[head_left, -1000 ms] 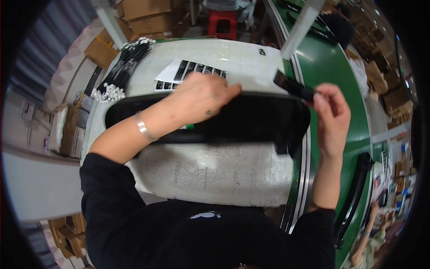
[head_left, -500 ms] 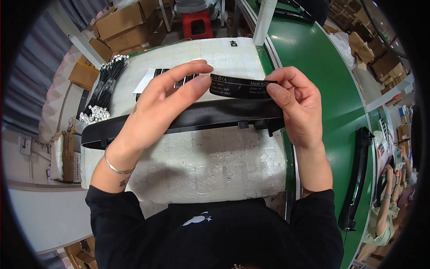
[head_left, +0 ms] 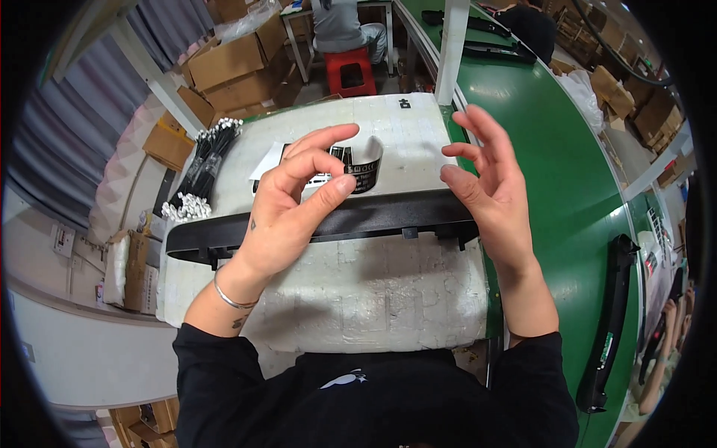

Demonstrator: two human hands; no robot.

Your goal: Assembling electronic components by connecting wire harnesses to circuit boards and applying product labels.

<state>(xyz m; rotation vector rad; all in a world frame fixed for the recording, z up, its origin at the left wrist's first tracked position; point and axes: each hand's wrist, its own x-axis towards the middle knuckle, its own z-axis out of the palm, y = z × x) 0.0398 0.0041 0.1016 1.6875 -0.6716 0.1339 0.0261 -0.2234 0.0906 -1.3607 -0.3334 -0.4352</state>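
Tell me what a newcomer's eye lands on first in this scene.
First, the two hands at centre: the left hand pinches a curling black label, while the right hand is spread open beside it, holding nothing. Just under them a long black plastic bar lies across the white padded bench. The bright green conveyor sweeps down the right side.

The label (head_left: 366,170) is glossy black with small white print, and so are those on the white sheet (head_left: 272,160) behind it. The long plastic bar (head_left: 388,216) is matte black. The bench (head_left: 358,284) wears a white, blocky quilted cover. The conveyor belt (head_left: 553,149) is deep green, the stool (head_left: 353,69) red, the cartons (head_left: 228,63) brown.
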